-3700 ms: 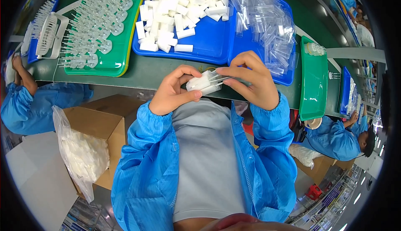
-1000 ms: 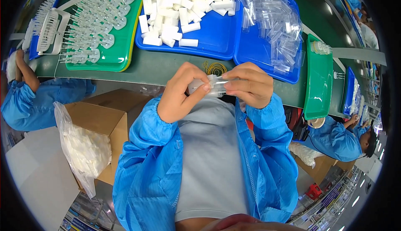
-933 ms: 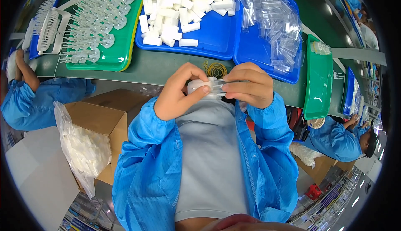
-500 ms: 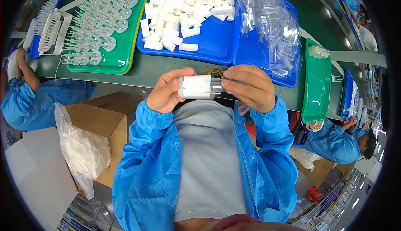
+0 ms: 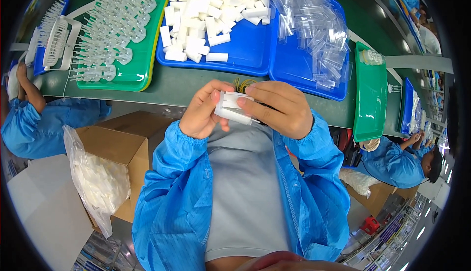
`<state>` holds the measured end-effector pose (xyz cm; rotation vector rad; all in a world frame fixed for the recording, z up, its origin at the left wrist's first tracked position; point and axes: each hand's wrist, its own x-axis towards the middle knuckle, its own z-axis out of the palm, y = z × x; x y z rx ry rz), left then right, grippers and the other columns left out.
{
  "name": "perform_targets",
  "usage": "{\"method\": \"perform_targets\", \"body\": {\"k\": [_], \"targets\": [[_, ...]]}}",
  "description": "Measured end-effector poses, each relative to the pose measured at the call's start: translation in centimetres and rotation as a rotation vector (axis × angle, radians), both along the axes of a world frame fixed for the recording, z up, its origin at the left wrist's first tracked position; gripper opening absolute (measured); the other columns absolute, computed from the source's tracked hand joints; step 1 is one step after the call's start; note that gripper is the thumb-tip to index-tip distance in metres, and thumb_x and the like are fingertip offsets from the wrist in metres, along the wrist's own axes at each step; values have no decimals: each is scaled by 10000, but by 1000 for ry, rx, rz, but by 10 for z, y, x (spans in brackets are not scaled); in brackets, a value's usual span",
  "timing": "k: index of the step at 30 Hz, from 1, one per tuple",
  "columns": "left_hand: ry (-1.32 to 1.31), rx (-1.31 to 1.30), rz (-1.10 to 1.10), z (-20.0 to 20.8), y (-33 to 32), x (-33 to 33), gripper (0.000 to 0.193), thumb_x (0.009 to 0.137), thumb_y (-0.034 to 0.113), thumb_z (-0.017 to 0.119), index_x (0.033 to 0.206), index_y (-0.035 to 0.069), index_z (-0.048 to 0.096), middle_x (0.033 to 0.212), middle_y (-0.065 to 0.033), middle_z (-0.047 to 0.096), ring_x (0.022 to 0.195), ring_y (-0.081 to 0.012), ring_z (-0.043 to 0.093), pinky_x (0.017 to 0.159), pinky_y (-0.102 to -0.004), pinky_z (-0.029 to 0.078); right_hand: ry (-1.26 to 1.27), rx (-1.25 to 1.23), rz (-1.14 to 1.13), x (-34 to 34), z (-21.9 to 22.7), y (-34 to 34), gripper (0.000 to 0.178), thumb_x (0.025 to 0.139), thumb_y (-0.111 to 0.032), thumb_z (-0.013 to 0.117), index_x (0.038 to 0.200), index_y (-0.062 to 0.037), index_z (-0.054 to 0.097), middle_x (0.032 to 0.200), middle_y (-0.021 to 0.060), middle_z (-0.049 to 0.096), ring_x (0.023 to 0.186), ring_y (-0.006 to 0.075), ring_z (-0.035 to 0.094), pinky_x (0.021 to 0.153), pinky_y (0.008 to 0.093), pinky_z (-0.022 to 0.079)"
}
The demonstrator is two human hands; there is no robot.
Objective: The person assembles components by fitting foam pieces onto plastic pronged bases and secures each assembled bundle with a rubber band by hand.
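Between my hands is a small assembly (image 5: 229,112) of white cylindrical pieces set around a translucent round base. My left hand (image 5: 202,110) has its fingers and thumb closed around the base end. My right hand (image 5: 282,108) reaches over the other end, its fingertips pressed on the white pieces and hiding part of them. Behind the hands, on the green table, lie thin yellow bands (image 5: 244,84). Just beyond stands a blue tray (image 5: 245,64) with many white cylinders (image 5: 219,39), and beside it another blue tray (image 5: 294,85) with clear plastic tubes (image 5: 321,38).
A green tray (image 5: 140,77) at the left holds rows of translucent pronged bases (image 5: 115,30). Another green tray (image 5: 369,109) stands at the right, a few pronged bases at its far end. An open cardboard box (image 5: 117,143) with a bag of white pieces (image 5: 100,182) is at my left. Co-workers in blue sit on both sides.
My right hand has moved left and over the assembly, its fingertips now on the white pieces rather than the clear prongs. The assembly has tilted, its free end dipping toward me.
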<state>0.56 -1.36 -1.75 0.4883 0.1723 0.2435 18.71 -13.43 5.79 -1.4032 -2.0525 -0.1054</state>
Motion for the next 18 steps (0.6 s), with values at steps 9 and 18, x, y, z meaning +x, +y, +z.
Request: {"method": "perform_targets", "body": {"k": [9,18], "targets": [[37,181,44,0,10,-4,159,949,235,549,956,99,467,1230,-126,493,881,-269,662,520,-247,559,113,-120,-463,52,-4,-2,307,803,-93,666,1110,-84,658,1020,110,625,938,299,579,823,390,460],[233,371,104,5,5,-4,531,821,153,683,1259,80,392,1179,-135,533,1001,-232,617,576,-248,555,-18,-282,-781,74,-22,40,471,831,-184,672,1281,-118,549,817,124,617,730,312,597,658,394,486]]}}
